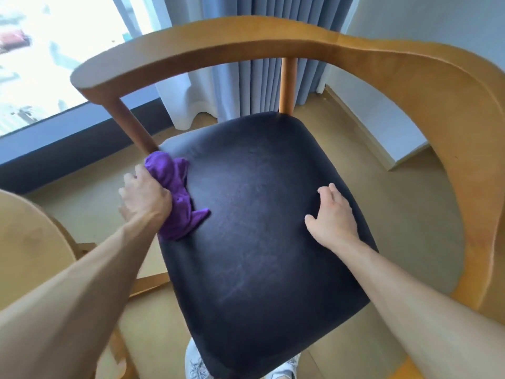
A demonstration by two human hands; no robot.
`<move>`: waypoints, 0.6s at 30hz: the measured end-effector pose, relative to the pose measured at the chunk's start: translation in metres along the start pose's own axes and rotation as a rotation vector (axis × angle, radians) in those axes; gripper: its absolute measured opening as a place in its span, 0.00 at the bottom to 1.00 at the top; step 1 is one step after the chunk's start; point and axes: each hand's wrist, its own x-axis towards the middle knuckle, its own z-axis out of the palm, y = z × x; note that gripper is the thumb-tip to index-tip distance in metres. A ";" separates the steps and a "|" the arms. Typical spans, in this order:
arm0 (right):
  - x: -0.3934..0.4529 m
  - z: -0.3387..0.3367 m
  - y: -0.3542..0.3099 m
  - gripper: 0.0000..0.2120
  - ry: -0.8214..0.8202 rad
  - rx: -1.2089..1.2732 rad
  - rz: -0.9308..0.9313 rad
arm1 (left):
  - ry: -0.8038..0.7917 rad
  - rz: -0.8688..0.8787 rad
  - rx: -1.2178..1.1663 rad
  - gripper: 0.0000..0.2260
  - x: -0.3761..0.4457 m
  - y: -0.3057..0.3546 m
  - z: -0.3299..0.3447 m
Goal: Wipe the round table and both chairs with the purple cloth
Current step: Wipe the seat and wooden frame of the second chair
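While the left hand (144, 195) clutches the purple cloth (177, 198) at the seat's (259, 214) left-of-centre edge and the right hand (334, 217) rests flat, long overlapping strokes should cover it best.

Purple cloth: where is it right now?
Head view: the purple cloth is bunched in the left hand on the dark seat's left edge, beside the wooden post.

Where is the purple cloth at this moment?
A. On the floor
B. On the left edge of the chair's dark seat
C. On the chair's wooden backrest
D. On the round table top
B: the left hand grips the purple cloth against the left edge of the dark seat, near the wooden post.
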 end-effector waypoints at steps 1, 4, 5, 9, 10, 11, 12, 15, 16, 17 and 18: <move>0.000 0.000 -0.001 0.28 0.004 0.011 0.003 | 0.005 -0.014 -0.001 0.18 -0.008 0.015 0.005; 0.001 -0.003 -0.002 0.29 0.013 0.053 0.012 | -0.005 0.127 0.016 0.18 -0.052 0.074 0.016; 0.001 -0.004 -0.002 0.29 0.015 0.073 0.015 | -0.031 0.224 0.027 0.18 -0.072 0.097 0.021; 0.003 -0.011 0.003 0.27 0.015 0.177 0.001 | -0.336 0.729 -0.055 0.21 -0.146 0.166 0.048; 0.003 -0.012 0.005 0.26 0.027 0.209 0.004 | -0.427 0.799 -0.082 0.21 -0.150 0.174 0.053; 0.004 -0.014 0.008 0.25 0.036 0.234 0.003 | -0.469 0.844 -0.100 0.21 -0.145 0.178 0.055; 0.004 -0.014 0.010 0.25 0.039 0.239 -0.008 | -0.452 0.890 -0.094 0.21 -0.133 0.177 0.054; 0.001 -0.011 0.012 0.28 0.031 0.176 -0.015 | -0.251 0.972 0.077 0.20 -0.070 0.155 0.042; 0.000 -0.009 0.012 0.28 0.038 0.156 -0.007 | -0.195 0.902 0.117 0.20 -0.041 0.143 0.034; -0.001 -0.006 0.011 0.28 0.048 0.133 -0.004 | -0.138 0.793 0.155 0.20 -0.011 0.131 0.024; -0.002 -0.004 0.009 0.28 0.057 0.110 -0.003 | -0.088 0.665 0.203 0.20 0.016 0.119 0.014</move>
